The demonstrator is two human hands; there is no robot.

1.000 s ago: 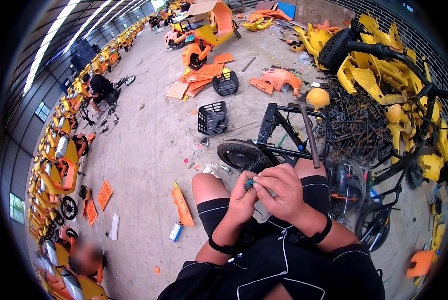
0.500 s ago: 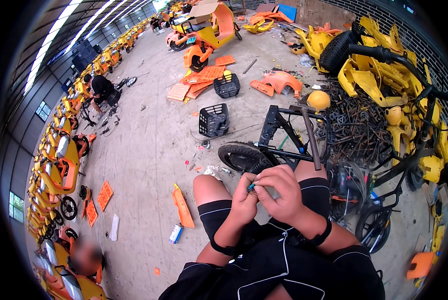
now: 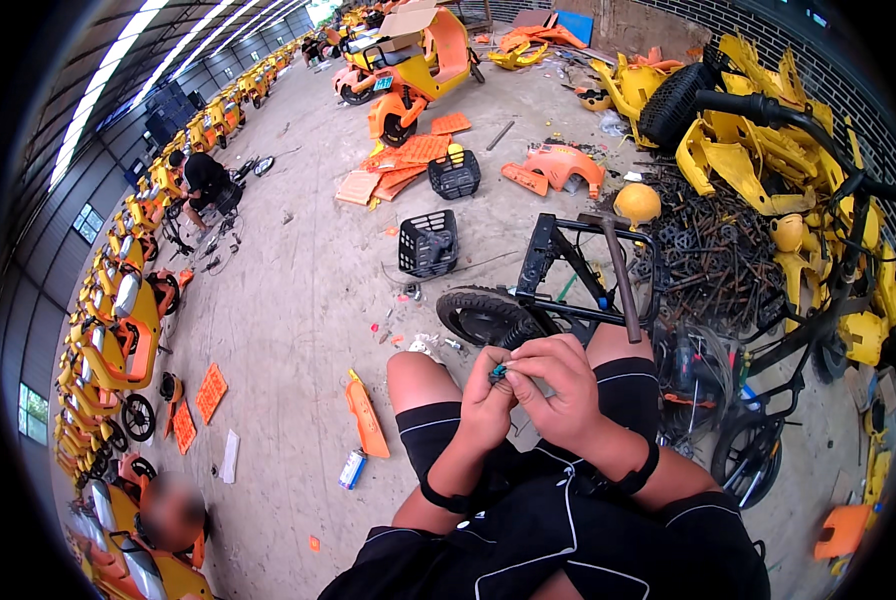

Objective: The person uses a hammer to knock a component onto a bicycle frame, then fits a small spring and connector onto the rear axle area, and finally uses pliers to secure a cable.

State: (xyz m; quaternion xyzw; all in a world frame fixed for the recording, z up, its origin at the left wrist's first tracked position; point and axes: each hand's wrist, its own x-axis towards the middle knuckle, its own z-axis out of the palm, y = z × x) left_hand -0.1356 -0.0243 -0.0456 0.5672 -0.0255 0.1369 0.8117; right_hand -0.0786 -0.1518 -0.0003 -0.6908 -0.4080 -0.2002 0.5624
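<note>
My left hand [image 3: 484, 405] and my right hand [image 3: 560, 392] meet over my lap, both closed, fingertips pressed round a small teal-green piece [image 3: 499, 371] with dark parts; its exact kind is too small to tell. A thin wire hangs below my fingers. Just beyond my knees stands a black metal vehicle frame [image 3: 548, 250] with a rusty bar [image 3: 620, 280] across its top and a fat-tyred wheel [image 3: 473, 310] at its left.
Yellow scooters [image 3: 128, 330] line the left. A coworker [image 3: 200, 178] crouches among parts. Black baskets [image 3: 426, 245], orange panels [image 3: 398, 155], an orange strip [image 3: 366, 415] and a can [image 3: 351, 470] lie on the floor. Yellow body panels [image 3: 728, 155] and rusty metal parts [image 3: 718, 260] fill the right.
My fingers shift very slightly around the small teal piece. The view has tilted a little, so things sit slightly lower in the picture. Nothing else has visibly moved.
</note>
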